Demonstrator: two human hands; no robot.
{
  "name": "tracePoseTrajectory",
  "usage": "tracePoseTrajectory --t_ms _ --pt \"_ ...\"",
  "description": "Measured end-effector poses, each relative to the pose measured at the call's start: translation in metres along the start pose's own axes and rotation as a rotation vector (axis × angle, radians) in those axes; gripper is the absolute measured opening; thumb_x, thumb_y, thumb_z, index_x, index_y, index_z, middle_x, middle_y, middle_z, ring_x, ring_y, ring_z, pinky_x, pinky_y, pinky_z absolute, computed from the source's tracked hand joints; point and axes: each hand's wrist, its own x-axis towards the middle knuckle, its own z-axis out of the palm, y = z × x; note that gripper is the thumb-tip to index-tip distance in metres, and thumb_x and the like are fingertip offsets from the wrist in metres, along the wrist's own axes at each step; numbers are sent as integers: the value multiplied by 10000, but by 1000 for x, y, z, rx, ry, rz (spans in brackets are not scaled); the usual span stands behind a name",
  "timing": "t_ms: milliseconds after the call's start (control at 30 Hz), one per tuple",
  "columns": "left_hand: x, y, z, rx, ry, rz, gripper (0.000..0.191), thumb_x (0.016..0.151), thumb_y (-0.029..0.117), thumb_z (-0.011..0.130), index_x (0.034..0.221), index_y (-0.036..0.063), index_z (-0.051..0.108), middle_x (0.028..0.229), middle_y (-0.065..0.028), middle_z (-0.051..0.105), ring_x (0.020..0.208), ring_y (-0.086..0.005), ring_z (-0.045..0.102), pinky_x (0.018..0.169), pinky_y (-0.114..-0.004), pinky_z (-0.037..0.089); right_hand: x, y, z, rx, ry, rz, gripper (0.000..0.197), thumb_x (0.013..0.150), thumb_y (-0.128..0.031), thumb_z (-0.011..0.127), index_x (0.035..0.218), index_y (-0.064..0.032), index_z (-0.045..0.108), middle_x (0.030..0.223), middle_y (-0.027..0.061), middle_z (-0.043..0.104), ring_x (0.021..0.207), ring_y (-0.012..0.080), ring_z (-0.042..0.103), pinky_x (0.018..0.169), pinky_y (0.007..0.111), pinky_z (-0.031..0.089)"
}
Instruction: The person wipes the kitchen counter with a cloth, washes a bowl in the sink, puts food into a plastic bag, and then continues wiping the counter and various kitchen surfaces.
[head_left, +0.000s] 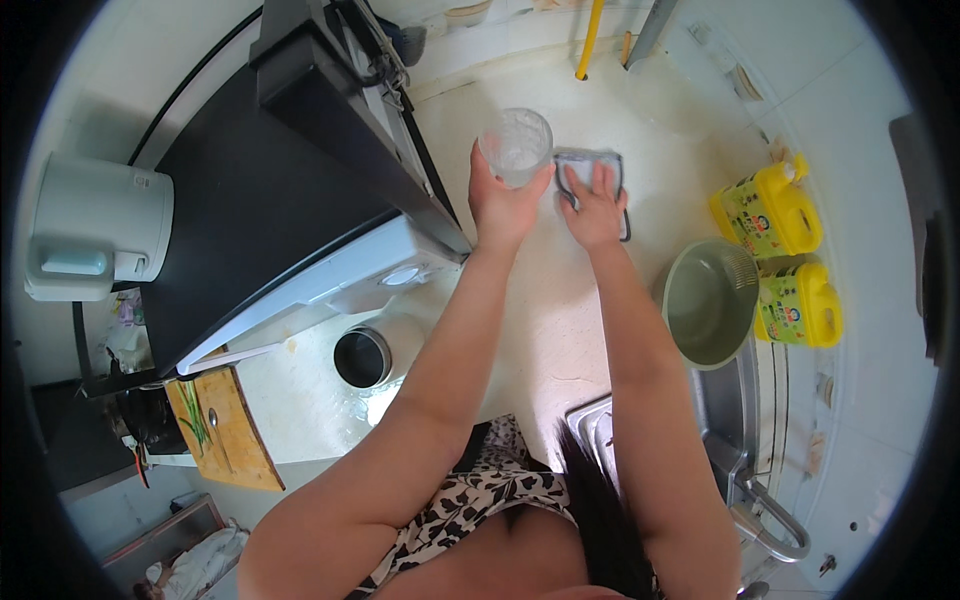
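Observation:
My left hand (508, 206) is wrapped around a clear drinking glass (517, 142), raised over the pale countertop (547, 300). The glass looks wet or frosted inside; I cannot tell what it contains. To its right, my right hand (598, 210) lies flat on a folded light cloth with a dark border (611, 163). The fingers are spread and press the cloth to the counter without closing around it. An open metal-rimmed canister (362, 358) stands on the counter, left of my left forearm, beside a wet patch.
At right, a green plastic basin (709, 307) stands near two yellow jugs (806, 217) and a steel sink (727, 405) with a faucet (780, 544). On the left, a black-topped shelf (277, 195) bears an electric kettle (101, 225). A cutting board (240, 442) holds green stalks and a spoon.

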Motion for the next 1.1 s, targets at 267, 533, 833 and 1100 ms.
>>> tracePoseTrajectory --t_ms 267,533,833,1100 --pt "-3 37 -14 -44 -117 -35 785 601 154 811 1245 -6 390 1159 -151 529 1057 -223 534 865 -325 448 -73 -36 10 349 -111 -445 407 705 -80 603 1090 -212 615 1310 52 476 1259 208 382 986 470 264" --pt "-42 67 -38 -110 -297 -44 776 610 163 815 1236 -27 397 1154 -140 540 1049 -189 542 866 -322 456 -212 18 -20 492 -339 -471 281 693 -24 548 907 -165 665 1228 7 549 1168 176 471 896 421 323" --pt "-150 30 -23 79 -546 -38 820 593 229 822 1249 -15 396 1152 -173 558 1070 -263 544 927 -314 415 -323 92 -115 751 -505 277 227 682 -21 531 878 -30 648 905 144 648 776 293 622 870 420 375" --pt "-191 43 27 218 -716 11 883 609 239 805 1308 -12 329 1227 -187 505 1149 -303 486 966 -351 386 -299 87 -68 95 181 105 374 698 -19 546 1069 -55 585 1086 123 593 1030 283 531 928 421 325"
